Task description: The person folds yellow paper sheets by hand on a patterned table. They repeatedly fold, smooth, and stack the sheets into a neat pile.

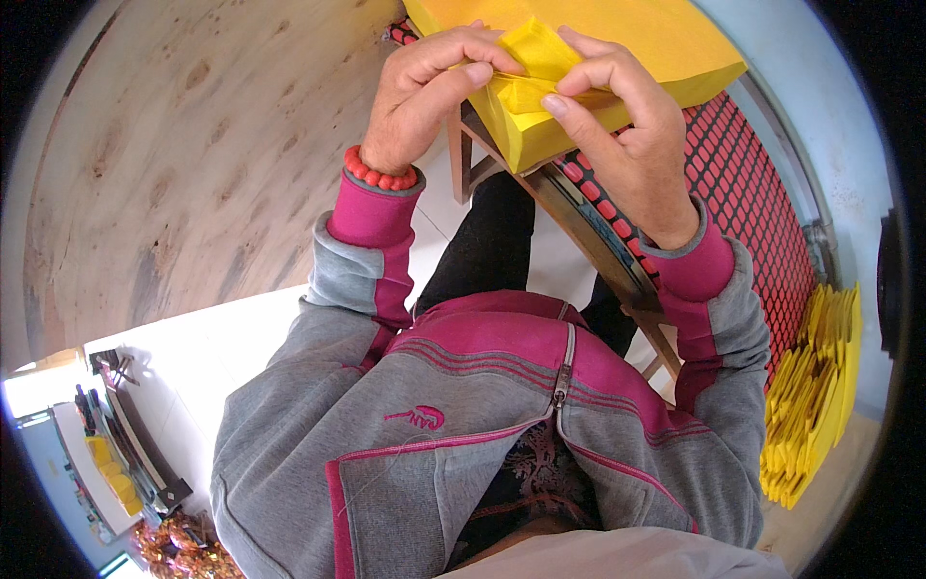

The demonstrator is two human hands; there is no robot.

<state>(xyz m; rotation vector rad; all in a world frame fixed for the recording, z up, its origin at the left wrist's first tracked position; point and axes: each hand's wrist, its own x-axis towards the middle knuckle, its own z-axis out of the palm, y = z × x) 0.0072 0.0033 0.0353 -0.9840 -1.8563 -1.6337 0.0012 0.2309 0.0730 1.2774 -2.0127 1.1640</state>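
Both hands are at the folded near end of a large yellow sheet [627, 43], thin like paper or cloth; I cannot tell which. My left hand [424, 96], with a red bead bracelet [381, 178] on its wrist, pinches a fold between thumb and fingers. On the other side of the fold, my right hand [632, 130] is closed, thumb and forefinger gripping the yellow material. A loose flap [538, 53] stands up between the hands. The sheet's near corner [521, 145] hangs over the edge of a wooden-framed bench.
Red-and-black patterned covering [752, 183] lies under the sheet on the bench. At right, a pile of folded yellow pieces [812, 396] leans by the pale blue wall [868, 183]. A large wooden board [193, 164] fills the left. Shelving with yellow items [116, 473] stands lower left.
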